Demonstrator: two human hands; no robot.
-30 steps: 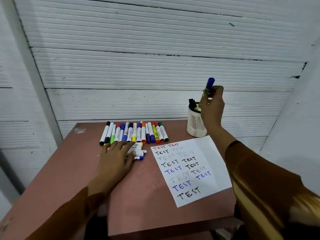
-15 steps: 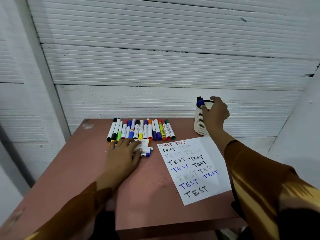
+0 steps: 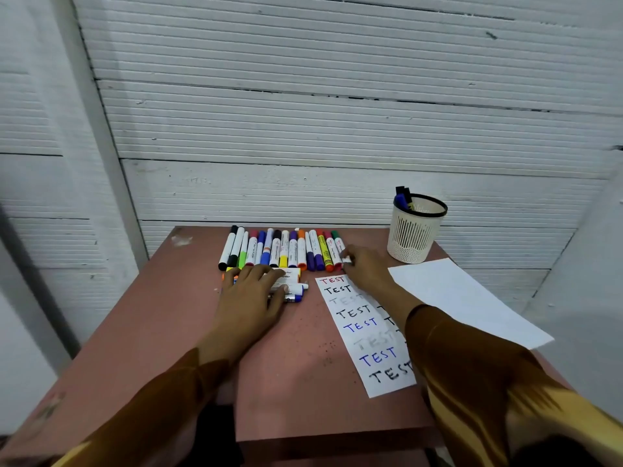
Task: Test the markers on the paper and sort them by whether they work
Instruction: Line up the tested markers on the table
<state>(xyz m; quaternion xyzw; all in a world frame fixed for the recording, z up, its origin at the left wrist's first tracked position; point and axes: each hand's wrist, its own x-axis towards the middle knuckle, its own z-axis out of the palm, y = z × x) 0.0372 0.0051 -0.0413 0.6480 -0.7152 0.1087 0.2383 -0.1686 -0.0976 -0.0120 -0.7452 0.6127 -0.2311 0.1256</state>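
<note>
right hand (image 3: 365,264) pinches the near end of the green-capped marker (image 3: 339,248) at the right end of the row of markers (image 3: 279,249). left hand (image 3: 251,294) rests flat, fingers straight, on loose markers (image 3: 294,288) beside the paper (image 3: 364,335). white mesh cup (image 3: 413,235) holds blue and black markers (image 3: 403,197).

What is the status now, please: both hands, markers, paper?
Left hand flat on the loose markers. Right hand pinching the green-capped marker at the row's right end. Paper partly under right arm; cup holds sorted markers.
</note>
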